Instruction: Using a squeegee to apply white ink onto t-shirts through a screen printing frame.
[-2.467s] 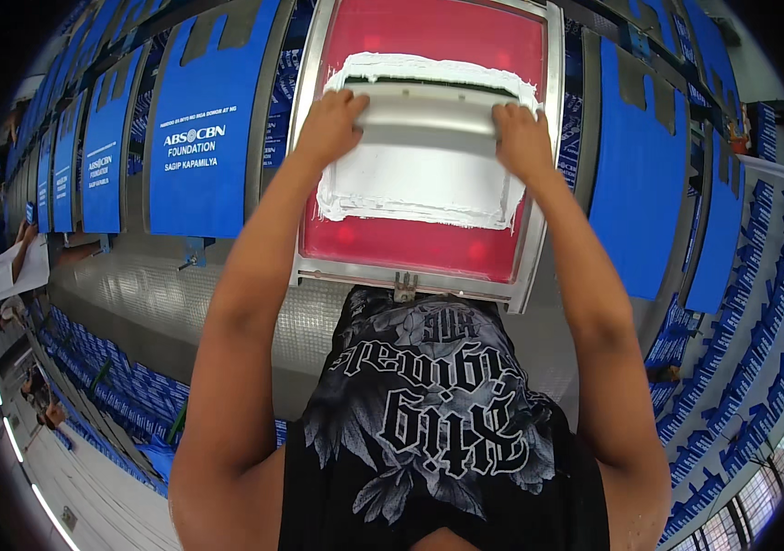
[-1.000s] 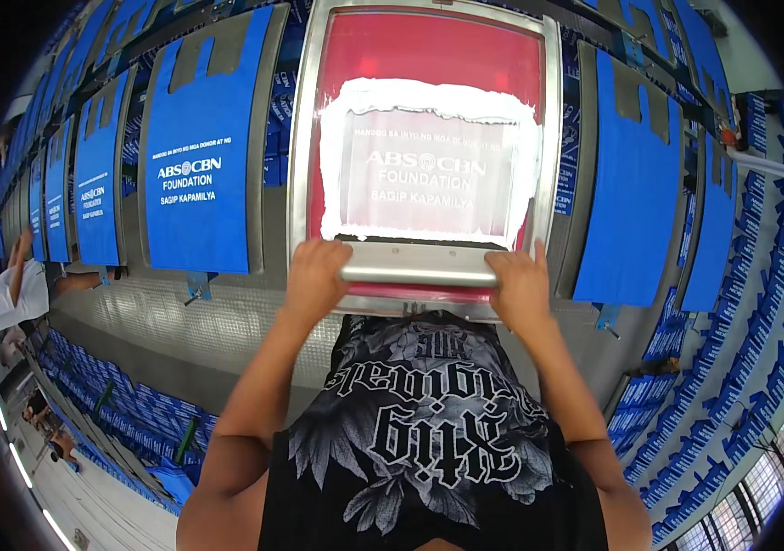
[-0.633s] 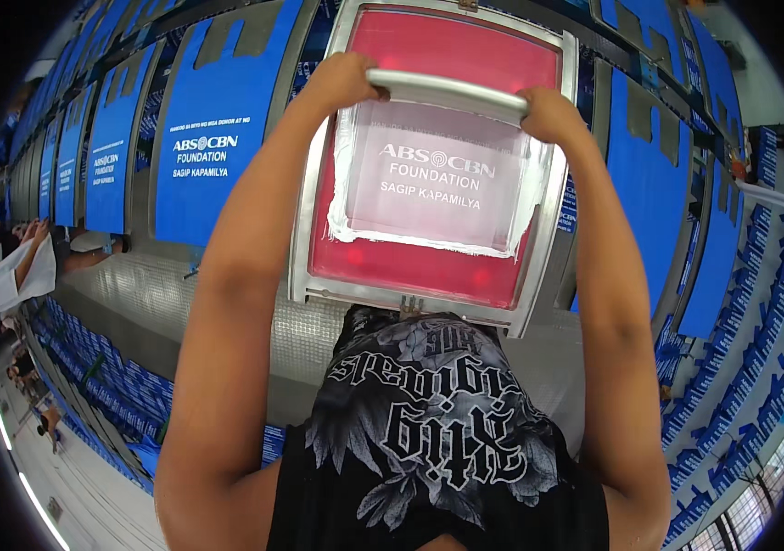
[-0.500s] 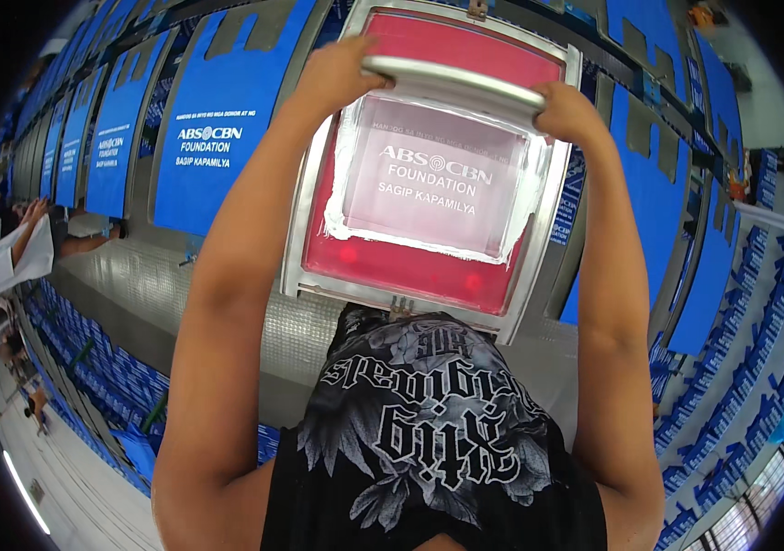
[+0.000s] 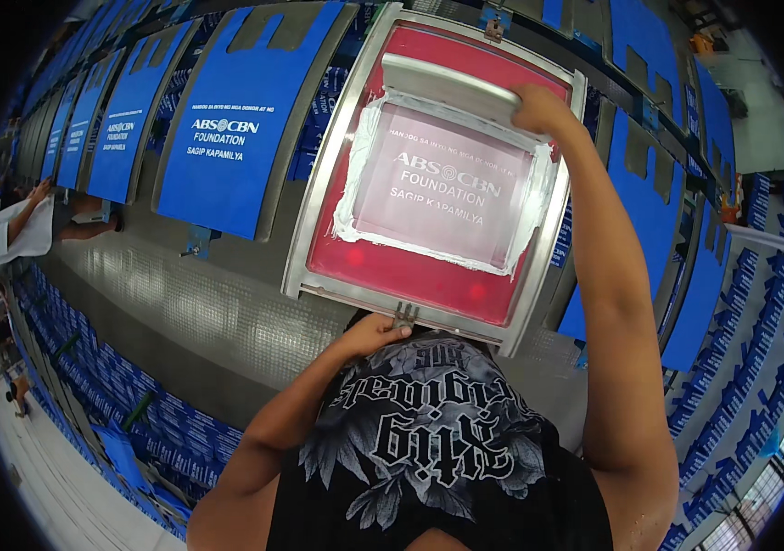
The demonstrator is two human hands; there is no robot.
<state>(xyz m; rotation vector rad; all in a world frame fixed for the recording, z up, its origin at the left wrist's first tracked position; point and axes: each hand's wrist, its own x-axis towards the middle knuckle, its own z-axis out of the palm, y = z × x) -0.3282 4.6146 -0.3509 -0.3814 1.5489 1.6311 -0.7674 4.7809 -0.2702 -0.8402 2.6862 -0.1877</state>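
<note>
A silk-screen printing frame (image 5: pixel 320 209) with a metal border lies before me, its mesh red around a pale printing window (image 5: pixel 438 188). Thick white ink (image 5: pixel 410 250) rims that window, and white lettering shows within it. Across the window's far side rests a long grey squeegee (image 5: pixel 447 83), tilted. My right hand (image 5: pixel 539 112) is closed around the squeegee's right end. At the frame's near edge, beside a small metal bracket (image 5: pixel 405 315), my left hand (image 5: pixel 378 332) grips the border; its fingers are partly hidden below it.
Blue printed bag panels (image 5: pixel 231 138) lie on grey boards to the left, with further blue panels (image 5: pixel 640 197) on the right. A grey bench surface (image 5: pixel 218 285) runs on the near left. Another person (image 5: pixel 20 225) in white stands at far left. Rows of blue pieces (image 5: pixel 732 331) fill the right side.
My left hand has let go of the squeegee and come down to the frame's near edge. My right hand still holds the squeegee at the far side. The view has shifted slightly.
</note>
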